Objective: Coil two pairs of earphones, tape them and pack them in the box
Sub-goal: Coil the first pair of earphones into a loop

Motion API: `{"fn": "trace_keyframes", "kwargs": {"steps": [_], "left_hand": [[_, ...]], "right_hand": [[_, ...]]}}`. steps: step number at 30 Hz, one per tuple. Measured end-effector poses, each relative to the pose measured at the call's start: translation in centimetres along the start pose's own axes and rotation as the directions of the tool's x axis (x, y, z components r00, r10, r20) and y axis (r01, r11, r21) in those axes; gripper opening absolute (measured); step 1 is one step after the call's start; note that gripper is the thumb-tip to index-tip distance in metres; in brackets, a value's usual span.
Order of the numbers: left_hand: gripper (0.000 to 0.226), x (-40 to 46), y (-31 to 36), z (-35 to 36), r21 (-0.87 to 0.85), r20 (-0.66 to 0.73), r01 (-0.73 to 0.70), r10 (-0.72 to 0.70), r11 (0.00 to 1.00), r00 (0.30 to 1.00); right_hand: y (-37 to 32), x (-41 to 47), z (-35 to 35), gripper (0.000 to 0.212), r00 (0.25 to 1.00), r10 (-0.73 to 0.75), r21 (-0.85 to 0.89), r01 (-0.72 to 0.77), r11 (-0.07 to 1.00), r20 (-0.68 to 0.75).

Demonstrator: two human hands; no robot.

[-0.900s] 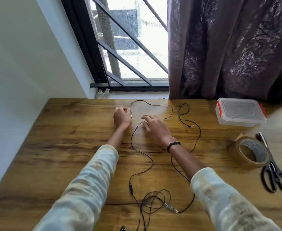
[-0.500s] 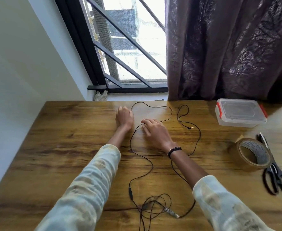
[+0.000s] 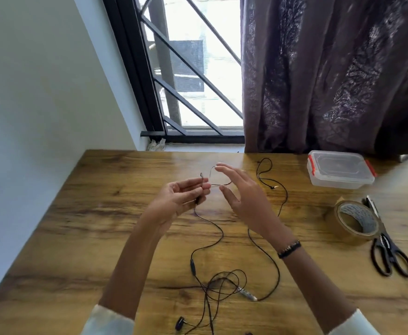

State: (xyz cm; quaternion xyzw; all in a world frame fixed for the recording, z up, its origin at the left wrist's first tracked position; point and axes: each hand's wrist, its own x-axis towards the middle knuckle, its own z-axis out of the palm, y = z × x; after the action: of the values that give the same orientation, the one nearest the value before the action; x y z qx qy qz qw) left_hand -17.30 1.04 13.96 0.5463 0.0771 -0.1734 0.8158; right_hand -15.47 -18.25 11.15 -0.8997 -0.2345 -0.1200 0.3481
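From the head view, both hands have lifted off the desk (image 3: 116,213) since the earlier frames, where they lay flat on the wood over the cable. The left hand (image 3: 181,197) is now palm-up, its fingers curled in a grip that pinches the thin black earphone cable (image 3: 218,228), with a small loop of it poking up just above the fingertips. The right hand (image 3: 244,197) hovers just beside it, fingers spread and loose; a stretch of cable runs between the two hands, and whether the right fingertips actually touch it cannot be told through the blur. Below the left grip the cable hangs down to the desk, curves through an inline remote and ends in a loose tangle near the person. A second earphone cable (image 3: 270,175) lies just right of the right hand. Well off to the right of both hands sit the clear lidded box (image 3: 340,169), the brown tape roll (image 3: 353,222) and the black scissors (image 3: 391,250).
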Motion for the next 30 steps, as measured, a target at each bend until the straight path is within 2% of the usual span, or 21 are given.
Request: {"fn": "trace_keyframes", "kwargs": {"steps": [2, 6, 11, 18, 21, 24, 27, 30], "left_hand": [[0.038, -2.5, 0.3, 0.8, -0.036, 0.099, 0.009, -0.006, 0.999, 0.995], [0.041, -6.1, 1.4, 2.4, 0.024, 0.236, -0.044, 0.037, 0.999, 0.971], [0.038, -8.5, 2.8, 3.1, 0.108, 0.316, -0.113, 0.074, 0.988, 0.946], [0.028, -9.6, 3.9, 4.4, 0.254, 0.303, -0.213, 0.131, 0.944, 0.944], [0.028, -9.8, 4.0, 5.0, 0.294, 0.343, -0.237, 0.129, 0.926, 0.93], [0.03, -9.9, 3.9, 5.6, 0.229, 0.417, -0.221, 0.109, 0.948, 0.902], [0.033, -10.0, 4.0, 6.1, 0.128, 0.476, -0.217, 0.132, 0.968, 0.87], [0.036, -10.1, 4.3, 6.6, 0.068, 0.521, -0.218, 0.152, 0.974, 0.84]], "right_hand": [[-1.7, -0.8, -1.1, 0.051, 0.999, -0.048, 0.032, 0.048, 0.998, 0.018], [-4.2, -1.6, -2.9, 0.054, 0.992, -0.127, 0.134, 0.124, 0.983, 0.011], [-5.6, -2.1, -4.6, 0.032, 0.958, -0.274, 0.192, 0.285, 0.939, -0.081], [-7.0, -1.6, -7.4, 0.034, 0.919, -0.393, 0.026, 0.394, 0.919, -0.041], [-7.5, -1.3, -8.6, 0.034, 0.891, -0.454, -0.008, 0.454, 0.891, -0.012], [-7.6, -0.9, -9.5, 0.034, 0.885, -0.464, 0.007, 0.465, 0.885, -0.017], [-7.6, -0.6, -9.7, 0.043, 0.895, -0.444, 0.026, 0.446, 0.895, -0.04], [-7.8, -0.8, -9.6, 0.048, 0.904, -0.422, 0.112, 0.428, 0.897, -0.068]]}}
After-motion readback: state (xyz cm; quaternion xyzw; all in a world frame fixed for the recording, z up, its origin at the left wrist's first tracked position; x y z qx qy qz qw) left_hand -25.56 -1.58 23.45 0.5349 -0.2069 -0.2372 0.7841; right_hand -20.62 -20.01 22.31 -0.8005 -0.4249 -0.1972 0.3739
